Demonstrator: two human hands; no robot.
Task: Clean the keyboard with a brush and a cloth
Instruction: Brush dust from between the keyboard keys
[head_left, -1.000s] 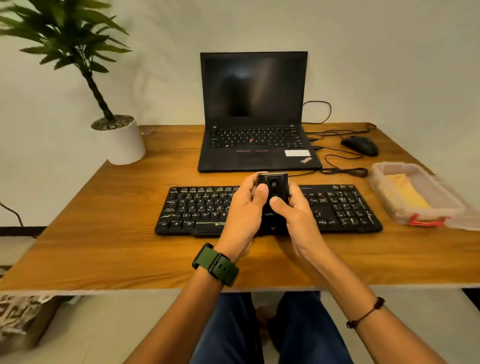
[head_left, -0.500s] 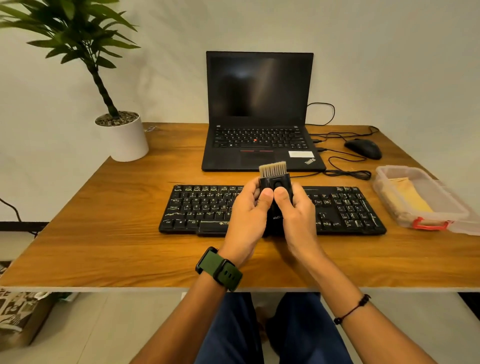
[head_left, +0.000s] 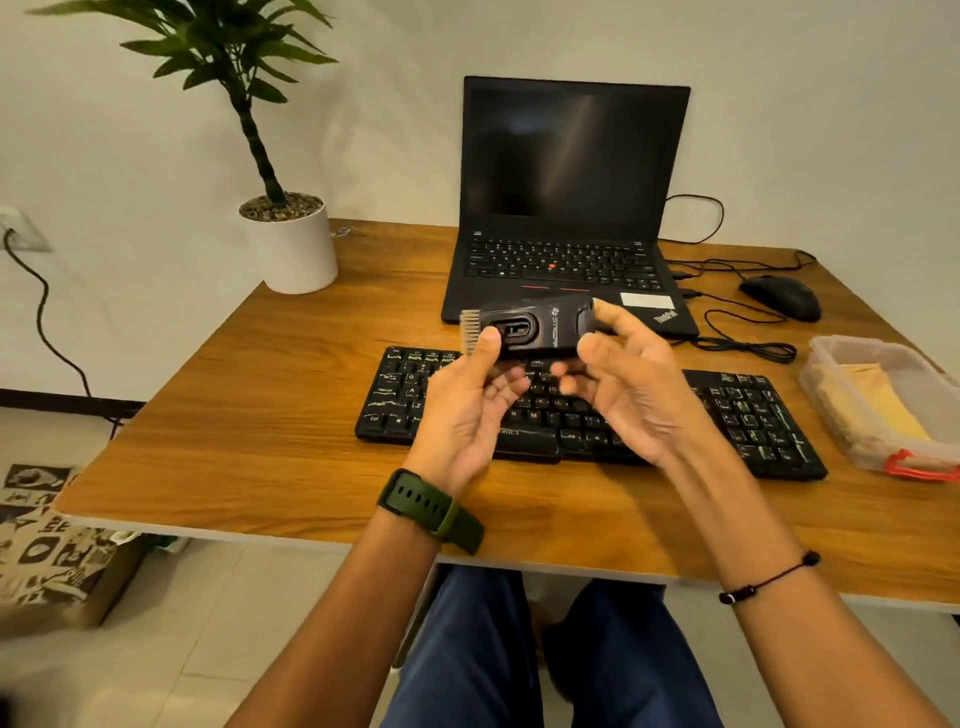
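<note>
Brush (head_left: 530, 328) sits sideways above the keyboard (head_left: 587, 410), bristles out and pointing left, left hand (head_left: 467, 410) and right hand (head_left: 628, 384) both gripping its body. No brushing looks started; cloth (head_left: 872, 410) lies untouched in the plastic box (head_left: 914, 457) on the surface (head_left: 260, 415), so both passes remain.

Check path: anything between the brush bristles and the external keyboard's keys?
Nothing visible on the key area left of the hands. The brush is held sideways above the keyboard, bristles pointing left. The left hand and right hand holding it cover the middle keys below it.
</note>
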